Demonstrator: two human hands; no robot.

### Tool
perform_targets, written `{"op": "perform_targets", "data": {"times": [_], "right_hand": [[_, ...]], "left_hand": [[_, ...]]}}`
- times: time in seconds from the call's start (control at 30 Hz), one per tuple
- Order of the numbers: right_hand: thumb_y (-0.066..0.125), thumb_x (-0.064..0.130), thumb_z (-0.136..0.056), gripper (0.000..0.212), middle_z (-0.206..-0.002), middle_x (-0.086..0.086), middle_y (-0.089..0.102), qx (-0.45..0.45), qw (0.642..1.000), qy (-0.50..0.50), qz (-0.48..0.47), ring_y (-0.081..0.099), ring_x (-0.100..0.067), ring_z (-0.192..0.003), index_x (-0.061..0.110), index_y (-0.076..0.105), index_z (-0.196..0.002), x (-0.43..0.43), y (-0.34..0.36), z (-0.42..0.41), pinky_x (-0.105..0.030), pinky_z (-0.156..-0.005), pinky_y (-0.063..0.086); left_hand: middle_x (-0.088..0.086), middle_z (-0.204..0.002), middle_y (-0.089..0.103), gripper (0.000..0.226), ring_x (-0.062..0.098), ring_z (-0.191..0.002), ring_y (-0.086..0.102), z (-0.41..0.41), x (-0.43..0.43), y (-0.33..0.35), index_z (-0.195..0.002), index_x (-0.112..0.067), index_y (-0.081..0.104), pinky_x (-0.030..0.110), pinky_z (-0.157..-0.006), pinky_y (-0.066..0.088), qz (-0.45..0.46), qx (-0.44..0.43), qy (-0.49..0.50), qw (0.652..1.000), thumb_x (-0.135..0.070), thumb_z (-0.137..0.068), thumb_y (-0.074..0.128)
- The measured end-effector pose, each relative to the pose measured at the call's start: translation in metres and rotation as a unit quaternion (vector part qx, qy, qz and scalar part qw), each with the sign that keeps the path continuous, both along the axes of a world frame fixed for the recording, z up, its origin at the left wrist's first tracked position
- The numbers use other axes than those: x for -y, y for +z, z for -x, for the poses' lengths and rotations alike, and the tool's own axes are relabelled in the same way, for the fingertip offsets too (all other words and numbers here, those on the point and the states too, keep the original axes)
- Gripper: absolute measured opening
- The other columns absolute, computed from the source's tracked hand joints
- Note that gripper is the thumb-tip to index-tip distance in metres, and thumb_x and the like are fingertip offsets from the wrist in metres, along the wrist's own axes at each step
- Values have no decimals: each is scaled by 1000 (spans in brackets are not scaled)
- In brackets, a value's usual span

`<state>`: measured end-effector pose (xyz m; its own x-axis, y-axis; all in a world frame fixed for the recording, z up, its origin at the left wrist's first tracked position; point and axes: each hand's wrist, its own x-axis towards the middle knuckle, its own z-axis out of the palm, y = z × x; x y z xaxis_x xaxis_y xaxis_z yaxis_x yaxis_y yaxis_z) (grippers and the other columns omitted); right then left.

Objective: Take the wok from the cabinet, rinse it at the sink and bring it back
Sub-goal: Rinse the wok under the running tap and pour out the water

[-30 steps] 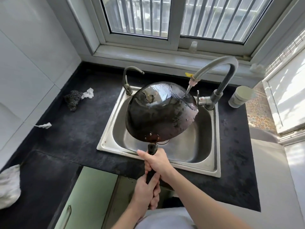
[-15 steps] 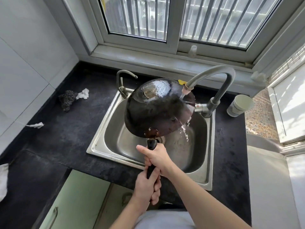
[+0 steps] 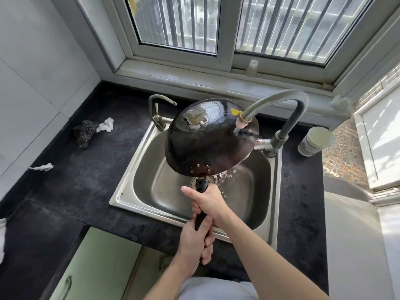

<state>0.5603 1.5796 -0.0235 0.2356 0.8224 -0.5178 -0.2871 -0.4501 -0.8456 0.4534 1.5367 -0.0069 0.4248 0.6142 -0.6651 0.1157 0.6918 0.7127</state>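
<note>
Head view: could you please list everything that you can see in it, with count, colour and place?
wok: 1, black, tilted bottom-up over the sink, under running water
sink: 1, steel, set in the counter
tap: 1, grey, right of sink, spout over wok
small tap: 1, grey, sink's back left corner
counter: 1, black, around sink
scourer: 1, dark, counter left
scraps: 2, white, one beside scourer, one nearer
cup: 1, pale, counter right of tap
bottle: 1, clear, window sill
window: 1, white frame, behind sink
cabinet door: 1, pale green, under counter
left hand: 1, bare, grips wok handle's near end
right hand: 1, bare, grips handle nearer the wok
</note>
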Motion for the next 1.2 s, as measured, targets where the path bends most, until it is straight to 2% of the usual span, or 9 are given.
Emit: {"op": "perform_targets", "data": {"times": [0.17, 0.53, 0.8, 0.9, 1.1, 1.2], "right_hand": [[77, 28, -86, 54, -40, -3, 44, 31, 999, 22, -7, 40, -19, -38, 21, 45, -43, 2, 1, 10, -34, -51, 46], [76, 25, -87, 51, -40, -4, 45, 48, 999, 11, -6, 43, -18, -37, 14, 46, -47, 15, 5, 58, -32, -50, 48], [76, 26, -89, 43, -47, -4, 44, -31, 999, -25, -11, 42, -17, -41, 19, 49, -56, 31, 10, 98, -32, -50, 47], [74, 25, -90, 42, -50, -6, 44, -53, 998, -41, -12, 42, -18, -43, 15, 48, -59, 37, 12, 112, -33, -50, 48], [67, 30, -96, 37, -57, -8, 59, -41, 997, -66, 30, 57, -16, -47, 3, 58, -71, 46, 18, 130, -29, -55, 57], [67, 29, -95, 31, -58, -6, 58, -40, 992, -110, 50, 55, -15, -48, 4, 58, -79, 44, 16, 138, -28, -54, 56]], "left_hand": [[5, -49, 40, 32, 14, -28, 29, 10, 2, 1, -82, -5, 47, 17, -31, 24, 8, 5, 4, 1000, -32, -97, 52], [6, -47, 40, 32, 14, -27, 29, 59, 10, 4, -83, -3, 47, 18, -33, 23, 7, -14, -23, 1000, -30, -99, 51], [8, -48, 43, 36, 17, -28, 33, 104, 15, 6, -79, -2, 48, 20, -31, 29, -46, -45, -65, 996, -32, -99, 51], [7, -48, 46, 38, 18, -29, 34, 120, 17, 1, -78, -3, 47, 22, -31, 31, -59, -56, -77, 994, -33, -101, 46], [7, -50, 50, 42, 18, -29, 39, 140, 20, -3, -79, -2, 51, 25, -32, 34, -94, -73, -105, 987, -36, -101, 42], [8, -51, 50, 44, 18, -30, 39, 142, 19, -4, -77, -3, 52, 26, -33, 34, -109, -78, -108, 985, -38, -101, 42]]}}
